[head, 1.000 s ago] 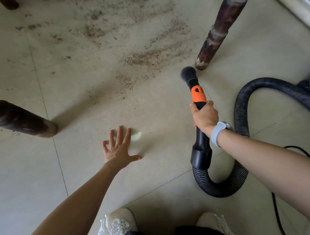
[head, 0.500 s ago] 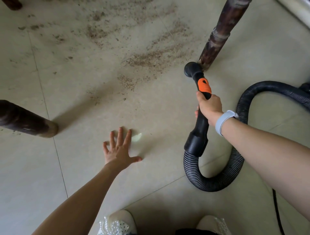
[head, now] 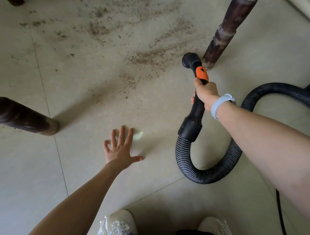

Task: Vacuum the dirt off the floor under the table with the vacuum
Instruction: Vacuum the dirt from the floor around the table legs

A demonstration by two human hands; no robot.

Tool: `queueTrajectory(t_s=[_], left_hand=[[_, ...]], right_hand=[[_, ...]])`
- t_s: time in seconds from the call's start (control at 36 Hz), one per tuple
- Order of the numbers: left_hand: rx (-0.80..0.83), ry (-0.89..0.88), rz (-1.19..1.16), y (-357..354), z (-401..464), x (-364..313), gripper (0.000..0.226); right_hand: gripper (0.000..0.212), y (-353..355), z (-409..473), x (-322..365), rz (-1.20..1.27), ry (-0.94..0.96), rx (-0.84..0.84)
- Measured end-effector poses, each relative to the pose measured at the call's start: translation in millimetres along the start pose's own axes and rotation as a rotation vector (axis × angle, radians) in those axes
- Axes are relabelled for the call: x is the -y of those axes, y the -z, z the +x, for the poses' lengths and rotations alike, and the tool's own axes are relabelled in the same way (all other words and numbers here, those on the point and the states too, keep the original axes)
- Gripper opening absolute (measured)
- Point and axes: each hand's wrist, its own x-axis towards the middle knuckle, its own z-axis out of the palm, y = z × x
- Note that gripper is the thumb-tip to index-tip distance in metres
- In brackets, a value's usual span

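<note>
Brown dirt (head: 147, 57) lies scattered over the pale tiled floor, thickest left of the right table leg. My right hand (head: 205, 93) grips the black vacuum wand (head: 197, 107) just below its orange collar (head: 202, 74). The round black nozzle (head: 189, 60) sits on the floor beside the foot of the right table leg (head: 223, 38), at the edge of the dirt. A ribbed black hose (head: 206, 174) loops from the wand back to the right. My left hand (head: 120, 149) rests flat on the floor with fingers spread, holding nothing.
A second dark table leg (head: 28, 120) stands at the left, a third leg's foot (head: 15, 2) at the top left. A thin black cord (head: 280, 211) runs along the floor at the lower right. My white shoes (head: 117, 223) show at the bottom edge.
My right hand has pushed the wand forward and right, bringing the nozzle up against the foot of the right table leg. The left hand has stayed flat on the floor.
</note>
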Motion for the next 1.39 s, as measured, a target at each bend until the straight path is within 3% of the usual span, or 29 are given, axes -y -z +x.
queueTrajectory(t_s=[1.0, 1.39], left_hand=[[-0.017, -0.003, -0.026, -1, -1, 1, 0.12], [-0.003, -0.007, -0.01, -1, 0, 1, 0.12]], right_hand=[[0.027, -3, -45, -29, -0.028, 0.029, 0.318], [0.032, 7, -40, -18, 0.123, -0.078, 0.368]])
